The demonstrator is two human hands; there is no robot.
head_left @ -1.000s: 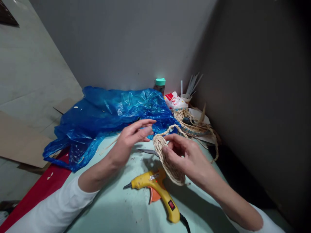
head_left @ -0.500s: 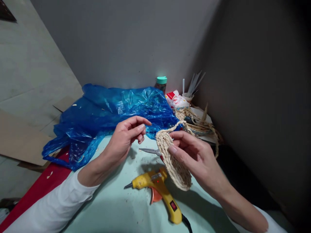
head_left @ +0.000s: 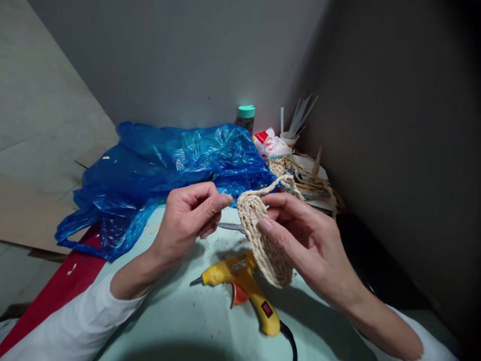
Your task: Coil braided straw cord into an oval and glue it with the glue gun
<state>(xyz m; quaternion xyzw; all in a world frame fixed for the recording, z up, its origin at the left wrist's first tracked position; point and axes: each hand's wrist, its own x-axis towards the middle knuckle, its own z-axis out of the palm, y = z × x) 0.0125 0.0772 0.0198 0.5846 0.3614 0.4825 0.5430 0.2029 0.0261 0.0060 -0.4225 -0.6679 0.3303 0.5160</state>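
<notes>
Faces a grey wall (head_left: 169,60) beyond both hands. Works over a pale green tabletop (head_left: 210,326), below both hands. Has a crumpled blue plastic bag (head_left: 158,168) beyond the left hand and to its left, one handle loop toward the near side. Shows flat brown cardboard (head_left: 33,215) well left of the left hand, with red material (head_left: 71,281) nearer to it.

Holds the right hand (head_left: 308,240) partly closed, with an oval of coiled straw braid (head_left: 265,240) pinched between thumb and fingers, raised and tilted over the table. Trails a loose braid from its top, arching past the right fingertips. Keeps the left hand (head_left: 191,213) curled, thumb tip against index finger, near the oval's upper edge; cannot tell if anything fine is pinched.

Has a yellow glue gun (head_left: 255,291) lying below and between the hands, nozzle leftward, black cord (head_left: 289,336) at the grip. Includes loose straw strands (head_left: 281,165), a red-and-white packet (head_left: 272,145), a green-lidded jar (head_left: 245,118) and a cup (head_left: 288,138) of translucent sticks (head_left: 298,118) beyond the right hand. Shows scissors (head_left: 231,227), partly hidden, between the hands.
</notes>
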